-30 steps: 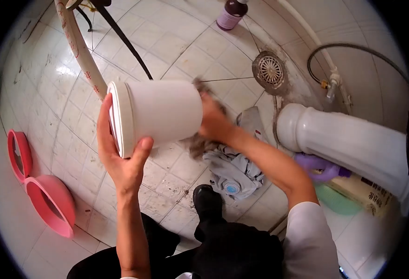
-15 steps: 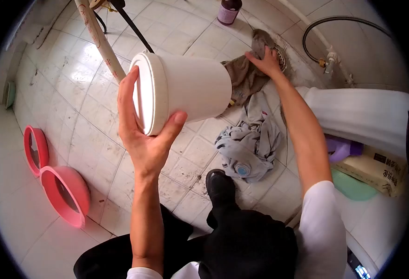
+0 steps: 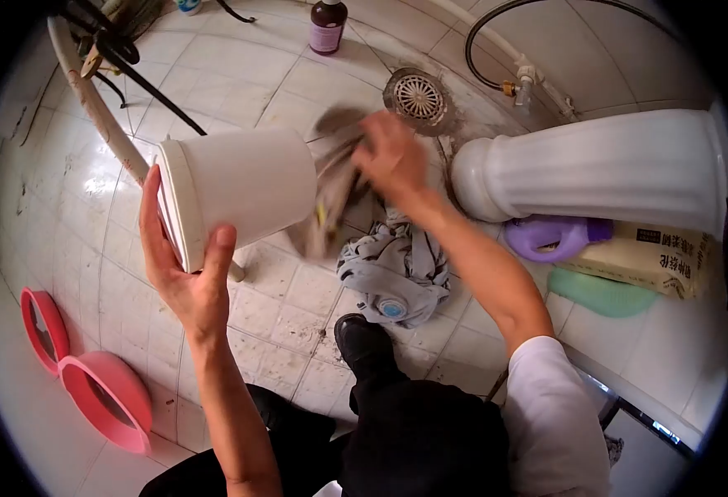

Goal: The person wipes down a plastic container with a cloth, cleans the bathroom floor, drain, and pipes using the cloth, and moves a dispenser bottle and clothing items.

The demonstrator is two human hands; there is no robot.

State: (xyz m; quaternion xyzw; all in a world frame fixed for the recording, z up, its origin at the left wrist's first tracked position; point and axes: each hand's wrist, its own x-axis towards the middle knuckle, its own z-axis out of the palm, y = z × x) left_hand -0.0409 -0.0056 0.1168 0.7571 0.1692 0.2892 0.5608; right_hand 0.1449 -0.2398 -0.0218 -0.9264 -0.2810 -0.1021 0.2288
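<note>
My left hand (image 3: 183, 277) grips a white lidded bucket (image 3: 252, 182) by its lid end, thumb below and fingers along the lid. The bucket is tilted on its side above the floor. My right hand (image 3: 393, 157), smeared by motion, is closed on a brown-grey cloth (image 3: 335, 186), which is also blurred and hangs beside the bucket's base. Below it, a crumpled grey cloth (image 3: 397, 277) with a round blue-and-white mark lies on the tiles. A round floor drain (image 3: 419, 98) shows uncovered just beyond my right hand.
A dark bottle with a purple label (image 3: 327, 26) stands at the back. On the right are a white pedestal (image 3: 596, 166), a purple jug (image 3: 550, 238), a beige package (image 3: 650, 261) and a green basin (image 3: 600, 291). Two pink basins (image 3: 109, 402) lean at the left wall.
My right hand has pulled the brown-grey cloth off the floor drain, toward the bucket. The camera view has shifted right, and my left hand keeps hold of the bucket.
</note>
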